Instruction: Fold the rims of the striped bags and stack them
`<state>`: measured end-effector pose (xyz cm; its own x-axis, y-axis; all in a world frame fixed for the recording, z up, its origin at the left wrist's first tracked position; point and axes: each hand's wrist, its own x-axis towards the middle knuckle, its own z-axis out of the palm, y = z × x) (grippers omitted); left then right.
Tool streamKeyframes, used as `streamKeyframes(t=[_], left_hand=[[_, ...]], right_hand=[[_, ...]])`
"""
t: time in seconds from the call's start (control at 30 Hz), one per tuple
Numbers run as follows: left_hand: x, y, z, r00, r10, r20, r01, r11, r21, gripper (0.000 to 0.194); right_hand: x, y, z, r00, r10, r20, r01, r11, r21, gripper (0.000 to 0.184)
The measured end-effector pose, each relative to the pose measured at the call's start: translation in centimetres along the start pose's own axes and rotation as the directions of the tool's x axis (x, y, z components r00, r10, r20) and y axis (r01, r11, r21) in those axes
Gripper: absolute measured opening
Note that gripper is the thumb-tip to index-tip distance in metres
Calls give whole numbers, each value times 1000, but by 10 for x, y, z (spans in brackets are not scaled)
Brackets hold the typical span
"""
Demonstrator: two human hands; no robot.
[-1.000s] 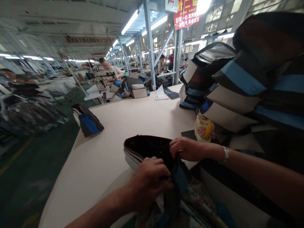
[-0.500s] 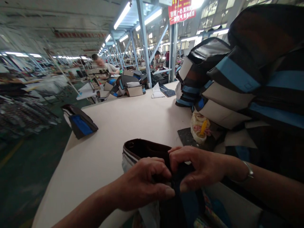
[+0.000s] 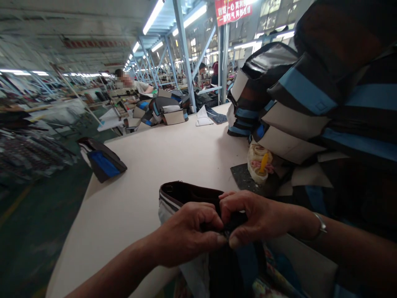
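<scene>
Here the left hand [image 3: 189, 238] and the right hand [image 3: 257, 217] meet at the near edge of the pale worktable [image 3: 173, 153], both curled tight on the rim of a dark bag [image 3: 189, 193] with a blue stripe. The left fingers [image 3: 203, 211] are folded down with the thumb pressed forward, pinching the bag's dark fabric; the right thumb and forefinger pinch the same edge just beside them, the two hands touching. The bag lies partly on the table, its open mouth facing away, while its lower part hangs off the near edge toward the person's lap. A bracelet [image 3: 319, 227] circles the right wrist. Near the right hand sits a small pale roll of tape or trim [image 3: 259, 163] on a dark mat. Behind it rises a tall stack of finished bags [image 3: 297, 103]. Another bag [image 3: 102, 161] lies well apart at the table's left edge. A person sits farther back at another bench.
</scene>
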<state>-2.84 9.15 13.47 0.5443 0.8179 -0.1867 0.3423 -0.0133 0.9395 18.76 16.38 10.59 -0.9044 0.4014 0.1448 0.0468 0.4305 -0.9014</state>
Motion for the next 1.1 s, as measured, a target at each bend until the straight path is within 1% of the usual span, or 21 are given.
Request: streamKeyframes(t=[0.07, 0.17, 0.23, 0.33, 0.47, 0.57, 0.6, 0.63, 0.7, 0.73, 0.77, 0.8, 0.87, 0.9, 0.93, 1.0, 1.07, 1.1], left_hand=[[0, -2, 1, 1000, -27, 2, 27, 1000, 1, 19], [0, -3, 2, 999, -54, 7, 54, 998, -19, 18], [0, -1, 2, 997, -72, -9, 72, 997, -18, 19], [0, 1, 5, 995, -66, -76, 69, 997, 32, 22], [0, -2, 9, 992, -10, -127, 29, 988, 152, 10], [-1, -8, 14, 974, 143, -175, -80, 942, 326, 13], [-3, -10, 15, 963, 194, -186, -113, 921, 373, 13], [-4, -12, 16, 955, 226, -191, -135, 908, 397, 14], [-8, -14, 16, 959, 219, -182, -140, 919, 367, 16], [-10, -14, 15, 967, 191, -168, -130, 938, 321, 16], [-11, -13, 13, 977, 153, -145, -111, 958, 265, 15], [-11, -12, 10, 987, 112, -111, -87, 975, 206, 15], [-10, -8, 4, 999, 44, -23, -41, 993, 115, 26], [-8, -7, 2, 1000, 14, 14, -15, 996, 91, 34], [-6, -6, 1, 999, -14, 44, 10, 997, 82, 40], [-2, -5, 1, 995, -55, 84, 47, 995, 86, 41], [1, -5, 5, 992, -71, 107, 59, 992, 113, 34], [0, -5, 7, 992, -67, 111, 53, 991, 124, 30]], right_hand=[[0, 1, 0, 1000, -1, 26, 0, 999, 51, 34], [0, 1, 0, 998, 38, 49, -45, 988, 150, 29], [1, 0, 2, 999, 26, 29, -30, 985, 168, 25], [1, -1, 6, 1000, 7, -16, -5, 988, 153, 19], [-2, -2, 11, 993, 86, -84, -74, 988, 134, 14], [-6, 0, 18, 977, 125, -173, -107, 989, 107, 9], [-8, 0, 21, 973, 102, -205, -85, 992, 90, 8], [-9, 1, 23, 970, 47, -237, -35, 998, 55, 7], [-14, 1, 27, 953, -135, -271, 113, 989, -94, 6], [-16, 1, 29, 938, -235, -256, 184, 961, -208, 6], [-19, 1, 29, 924, -319, -211, 239, 913, -330, 9], [-22, 1, 29, 917, -374, -142, 277, 849, -449, 11], [-28, 1, 29, 912, -410, 4, 315, 694, -647, 12], [-30, 1, 29, 910, -409, 65, 330, 620, -712, 11], [-32, 3, 29, 908, -404, 107, 339, 562, -754, 9], [-36, 6, 30, 907, -394, 148, 348, 505, -790, 7], [-39, 8, 29, 908, -384, 168, 358, 503, -787, 8], [-40, 8, 28, 907, -385, 170, 367, 527, -767, 8]])
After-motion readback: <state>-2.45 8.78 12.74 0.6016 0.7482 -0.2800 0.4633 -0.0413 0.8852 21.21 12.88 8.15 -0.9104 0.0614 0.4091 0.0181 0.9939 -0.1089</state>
